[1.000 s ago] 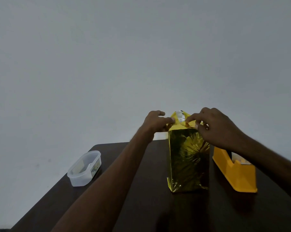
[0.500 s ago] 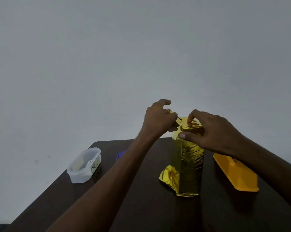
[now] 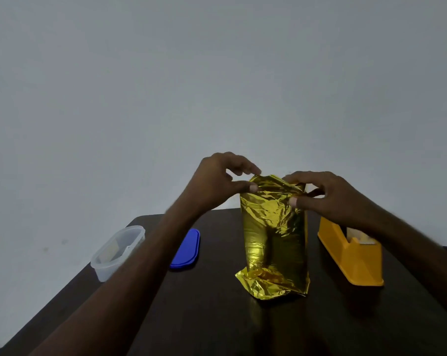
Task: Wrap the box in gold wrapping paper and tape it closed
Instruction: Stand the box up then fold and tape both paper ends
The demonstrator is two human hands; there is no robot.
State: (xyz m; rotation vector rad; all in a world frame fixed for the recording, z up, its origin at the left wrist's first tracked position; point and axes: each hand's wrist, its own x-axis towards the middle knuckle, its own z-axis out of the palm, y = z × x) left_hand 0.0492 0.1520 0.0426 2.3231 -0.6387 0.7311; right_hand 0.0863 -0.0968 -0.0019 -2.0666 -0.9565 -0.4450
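**Sides wrapped, ends still loose**

I judge the wrapping well along: the box stands upright mid-table, its sides covered in crinkled gold paper that splays untaped at the base. My left hand and right hand each pinch the top edge. Folding and taping both ends remain; the dispenser sits just right.
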